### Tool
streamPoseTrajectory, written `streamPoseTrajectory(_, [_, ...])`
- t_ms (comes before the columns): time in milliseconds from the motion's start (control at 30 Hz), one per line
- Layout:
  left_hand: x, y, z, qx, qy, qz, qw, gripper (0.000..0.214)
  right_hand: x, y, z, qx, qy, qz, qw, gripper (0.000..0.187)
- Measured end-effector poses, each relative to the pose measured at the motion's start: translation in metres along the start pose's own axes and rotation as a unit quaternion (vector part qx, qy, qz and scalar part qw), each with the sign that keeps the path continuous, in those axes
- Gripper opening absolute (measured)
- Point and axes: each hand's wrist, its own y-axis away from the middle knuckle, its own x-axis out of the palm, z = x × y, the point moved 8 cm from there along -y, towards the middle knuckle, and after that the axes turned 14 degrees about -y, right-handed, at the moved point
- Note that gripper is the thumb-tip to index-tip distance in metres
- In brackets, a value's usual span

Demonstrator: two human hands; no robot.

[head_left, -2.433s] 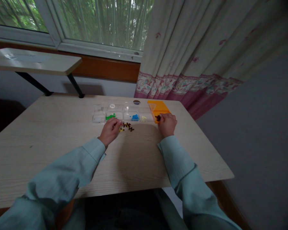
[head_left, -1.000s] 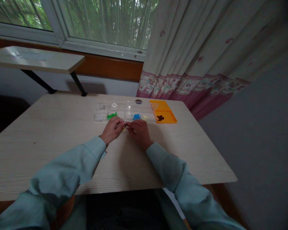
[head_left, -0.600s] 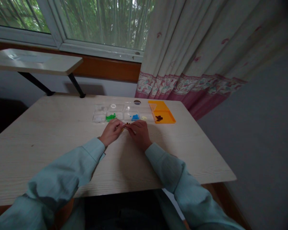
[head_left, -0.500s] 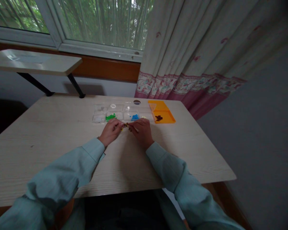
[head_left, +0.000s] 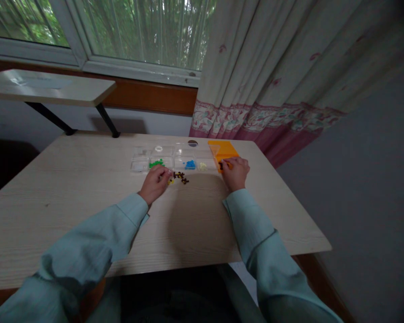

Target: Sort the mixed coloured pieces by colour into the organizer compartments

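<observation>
My right hand (head_left: 236, 172) rests on the near end of an orange tray (head_left: 221, 149), its fingertips pinched at some small dark beads (head_left: 220, 166) there. My left hand (head_left: 155, 183) lies on the table with curled fingers, just in front of a clear compartment box (head_left: 141, 160). Loose dark and yellow beads (head_left: 180, 177) sit on the table between my hands, closest to my left fingertips. The box holds green beads (head_left: 155, 163), blue beads (head_left: 189, 164) and pale beads (head_left: 202, 166) in separate compartments.
The wooden table (head_left: 70, 188) ends close to my right, its right edge (head_left: 291, 197) beside a grey wall. A curtain (head_left: 272, 80) hangs behind the tray. A second small table (head_left: 47, 87) stands under the window at the back left.
My right hand left the loose beads beside my left hand and moved right to the orange tray. The loose beads are uncovered again. My left hand stayed in place.
</observation>
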Motion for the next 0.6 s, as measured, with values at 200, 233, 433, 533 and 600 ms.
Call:
streamPoseTrajectory(200, [0.0, -0.001, 0.004, 0.006, 0.001, -0.007, 1.0, 0.027, 0.005, 0.002, 0.0, 0.001, 0.024, 0.021, 1.0, 0.032])
streamPoseTrajectory(233, [0.0, -0.001, 0.004, 0.006, 0.001, -0.007, 1.0, 0.027, 0.006, 0.002, -0.002, 0.007, 0.025, 0.027, 0.999, 0.032])
streamPoseTrajectory(433, [-0.001, -0.002, 0.005, 0.001, -0.005, -0.012, 1.0, 0.028, -0.001, 0.001, -0.002, 0.017, -0.006, 0.003, 1.0, 0.032])
streamPoseTrajectory(533, [-0.004, -0.003, 0.006, 0.004, -0.028, -0.016, 0.999, 0.026, -0.005, 0.0, 0.005, 0.004, -0.032, -0.018, 0.999, 0.034])
streamPoseTrajectory(600, [-0.004, -0.005, 0.005, 0.018, -0.055, -0.014, 0.998, 0.023, -0.003, 0.002, 0.014, -0.016, -0.043, -0.014, 0.999, 0.034])
